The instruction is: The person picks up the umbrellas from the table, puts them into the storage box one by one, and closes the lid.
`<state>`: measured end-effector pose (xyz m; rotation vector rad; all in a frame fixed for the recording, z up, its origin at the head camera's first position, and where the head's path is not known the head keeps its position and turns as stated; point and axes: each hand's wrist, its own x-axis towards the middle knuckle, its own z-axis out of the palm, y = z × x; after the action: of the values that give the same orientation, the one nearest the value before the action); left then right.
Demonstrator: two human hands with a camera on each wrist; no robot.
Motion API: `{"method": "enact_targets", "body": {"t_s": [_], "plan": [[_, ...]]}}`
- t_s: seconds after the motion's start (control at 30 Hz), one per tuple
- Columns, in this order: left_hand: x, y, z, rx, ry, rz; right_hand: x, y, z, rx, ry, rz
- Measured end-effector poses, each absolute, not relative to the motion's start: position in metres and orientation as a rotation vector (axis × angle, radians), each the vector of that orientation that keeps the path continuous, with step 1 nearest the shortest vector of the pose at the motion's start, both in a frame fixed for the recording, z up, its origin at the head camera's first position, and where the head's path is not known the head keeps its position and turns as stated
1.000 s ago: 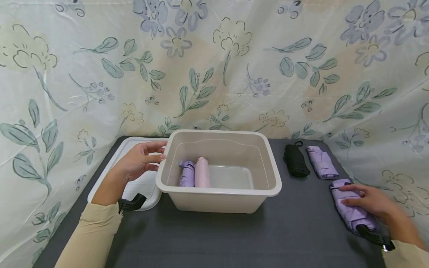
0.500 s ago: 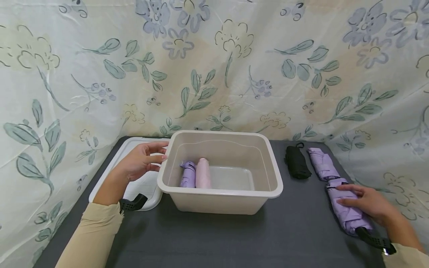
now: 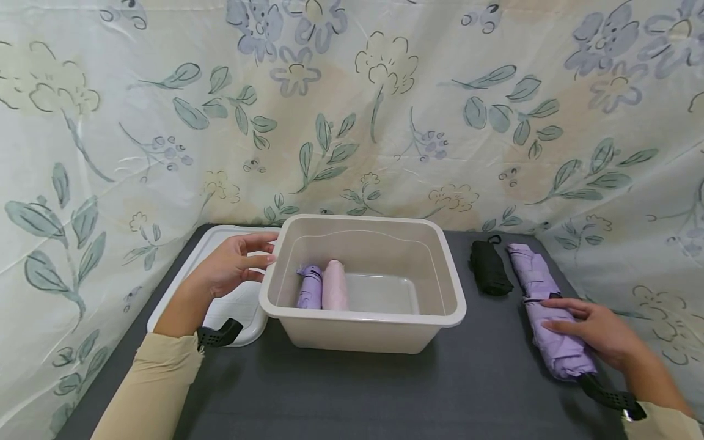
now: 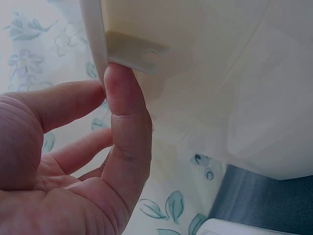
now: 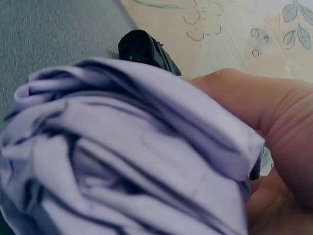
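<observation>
My left hand (image 3: 233, 266) pinches the left rim of a beige plastic bin (image 3: 363, 333); in the left wrist view the thumb and a finger (image 4: 129, 117) meet at that rim. Inside the bin, a small purple rolled umbrella (image 3: 310, 287) and a pink cylinder (image 3: 334, 286) stand side by side at the left. At the right of the table, my right hand (image 3: 602, 333) grips a lilac folded umbrella (image 3: 558, 339) from its right side. Its loose cloth folds fill the right wrist view. Another lilac folded umbrella (image 3: 530, 269) lies just beyond its far end.
A black folded umbrella (image 3: 489, 269) with a wrist loop lies right of the bin. A white lid (image 3: 233, 311) lies flat at the left, partly under my left forearm. Flowered cloth (image 3: 352, 122) hangs behind and beside the dark grey table (image 3: 352, 397).
My right hand has shifted left with the lilac umbrella, whose far end now overlaps the other lilac umbrella in the head view. My left hand stays on the rim.
</observation>
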<state>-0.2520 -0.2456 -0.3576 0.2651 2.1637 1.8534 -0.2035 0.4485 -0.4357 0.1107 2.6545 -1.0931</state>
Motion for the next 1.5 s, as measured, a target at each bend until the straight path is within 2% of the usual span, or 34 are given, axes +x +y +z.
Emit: {"method": "enact_targets", "body": {"t_s": [0.57,1.1,1.5], "plan": [[-0.249,-0.244,-0.355,0.269,2.156,1.865,-0.204,0.419,-0.420,0.066,2.525,-1.368],[-0.251,-0.239,-0.356,0.236,2.172,1.867,-0.218,0.400,-0.387,-0.122,2.292,-1.662],[-0.251,-0.240,-0.359,0.241,2.187,1.858,-0.219,0.371,-0.357,-0.123,2.283,-1.704]]}}
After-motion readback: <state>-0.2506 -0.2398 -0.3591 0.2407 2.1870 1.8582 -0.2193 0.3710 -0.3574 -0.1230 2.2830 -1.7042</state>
